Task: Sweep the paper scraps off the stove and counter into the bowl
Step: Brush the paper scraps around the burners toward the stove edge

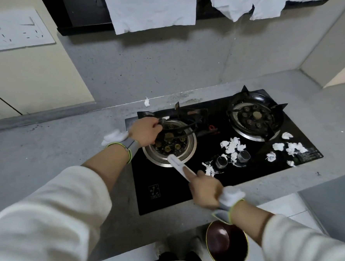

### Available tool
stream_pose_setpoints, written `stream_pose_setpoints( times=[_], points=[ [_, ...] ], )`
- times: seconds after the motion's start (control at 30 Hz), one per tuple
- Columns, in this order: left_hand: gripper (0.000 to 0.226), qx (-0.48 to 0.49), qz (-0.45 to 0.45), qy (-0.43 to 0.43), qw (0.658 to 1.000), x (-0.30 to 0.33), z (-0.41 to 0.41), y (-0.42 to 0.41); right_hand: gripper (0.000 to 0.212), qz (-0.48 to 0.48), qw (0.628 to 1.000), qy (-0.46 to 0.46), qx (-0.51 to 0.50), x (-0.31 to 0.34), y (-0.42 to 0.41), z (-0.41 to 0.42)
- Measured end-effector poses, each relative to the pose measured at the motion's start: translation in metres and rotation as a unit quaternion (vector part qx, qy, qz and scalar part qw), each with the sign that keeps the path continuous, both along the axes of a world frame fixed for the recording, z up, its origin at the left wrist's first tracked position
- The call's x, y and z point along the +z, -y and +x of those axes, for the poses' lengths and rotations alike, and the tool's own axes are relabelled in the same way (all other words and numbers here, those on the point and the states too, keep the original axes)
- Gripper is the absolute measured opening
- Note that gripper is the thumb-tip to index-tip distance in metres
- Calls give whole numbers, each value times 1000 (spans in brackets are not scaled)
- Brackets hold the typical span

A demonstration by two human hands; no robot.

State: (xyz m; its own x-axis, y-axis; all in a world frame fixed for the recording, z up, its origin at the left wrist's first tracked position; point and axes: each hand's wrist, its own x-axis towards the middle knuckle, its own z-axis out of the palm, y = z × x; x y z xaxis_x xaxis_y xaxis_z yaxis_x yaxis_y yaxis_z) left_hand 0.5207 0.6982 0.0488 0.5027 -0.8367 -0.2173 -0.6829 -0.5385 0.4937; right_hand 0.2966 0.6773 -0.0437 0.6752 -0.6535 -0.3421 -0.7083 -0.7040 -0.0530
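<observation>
Fingers of the left hand (146, 132) curl round the black pot stand (184, 122) of the left burner (169, 143), which looks tilted up off its ring. The right hand (206, 190) grips a white brush (180, 166) by its handle, forefinger laid along it, with the pale head touching the near edge of that burner's metal ring. Whether the brush carries bristles or a flat blade is too blurred to tell. Further out on the black stove (171, 191), most of the paper scraps (232, 147) lie in a loose heap around the two knobs (233, 159), with more scattered near the right front corner and one bit at the back of the left burner. Another scrap (147, 102) sits alone on the grey counter (47, 142) by the back wall, and a white wad lies just behind the left wrist. The dark bowl (227, 244) is below the counter edge, under the right forearm, and seems to hold no paper. By this showing the job has barely begun: nearly every scrap is yet to be swept, and the lifted stand suggests the burner is being cleared first.
</observation>
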Motion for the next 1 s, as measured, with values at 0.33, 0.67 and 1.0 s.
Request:
stream_pose_setpoints(
  times=[0.33, 0.67, 1.0],
  points=[
    [30, 0, -1, -20, 1000, -6, -10, -1, 62, 44, 985, 67, 152, -4, 71, -127],
    [28, -3, 20, 30, 999, -28, -31, -16, 84, 25, 1000, 6, 12, -8, 60, -82],
    [26, 11, 3, 36, 999, -33, -30, -20, 67, 46, 991, 111, -58, -19, 27, -54]
  ],
)
